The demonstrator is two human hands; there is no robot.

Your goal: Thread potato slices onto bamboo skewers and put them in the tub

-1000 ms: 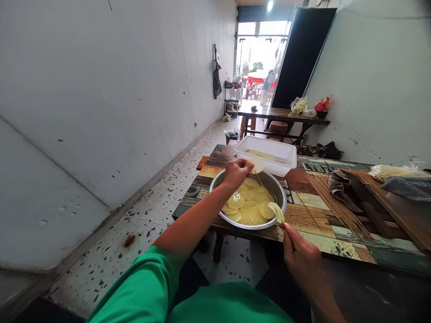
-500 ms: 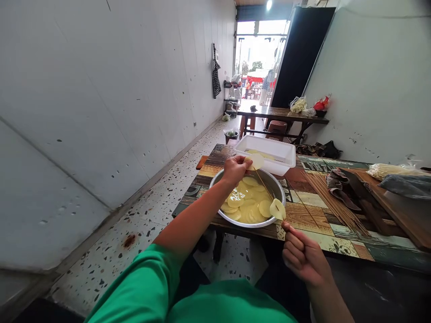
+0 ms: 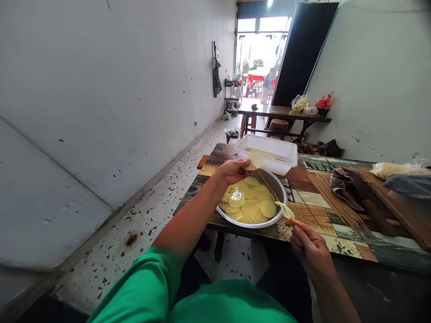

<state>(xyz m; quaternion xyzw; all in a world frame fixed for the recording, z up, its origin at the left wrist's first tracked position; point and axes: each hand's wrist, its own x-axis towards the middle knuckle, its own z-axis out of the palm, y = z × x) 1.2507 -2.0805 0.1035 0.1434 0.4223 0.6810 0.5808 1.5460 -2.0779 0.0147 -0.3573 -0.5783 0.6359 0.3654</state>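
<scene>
My left hand [image 3: 233, 172] pinches a thin, pale potato slice [image 3: 255, 161] above the far rim of a metal basin [image 3: 282, 188]. A thin bamboo skewer [image 3: 267, 181] slants from that slice down toward my right hand [image 3: 311, 246]. The right fingers are closed around the skewer's near end, just beyond the basin's right front edge. Another potato slice [image 3: 285, 211] is threaded on the skewer close to these fingers, seen nearly edge-on. Many wet potato slices [image 3: 249, 202] lie in liquid inside the basin. Whether the skewer's tip pierces the left slice is unclear.
Behind the basin stands a white plastic tub [image 3: 286, 167] with some slices inside. Loose skewers [image 3: 336, 202] lie to the right, beside a crumpled cloth [image 3: 339, 183], a dark knife-like blade [image 3: 365, 197] and a wooden board [image 3: 397, 206]. A wall [image 3: 134, 89] runs along the left.
My right hand has shifted slightly right and turned, so the threaded slice now shows edge-on instead of face-on. My left hand has tilted a little, still holding its slice at the skewer's far end.
</scene>
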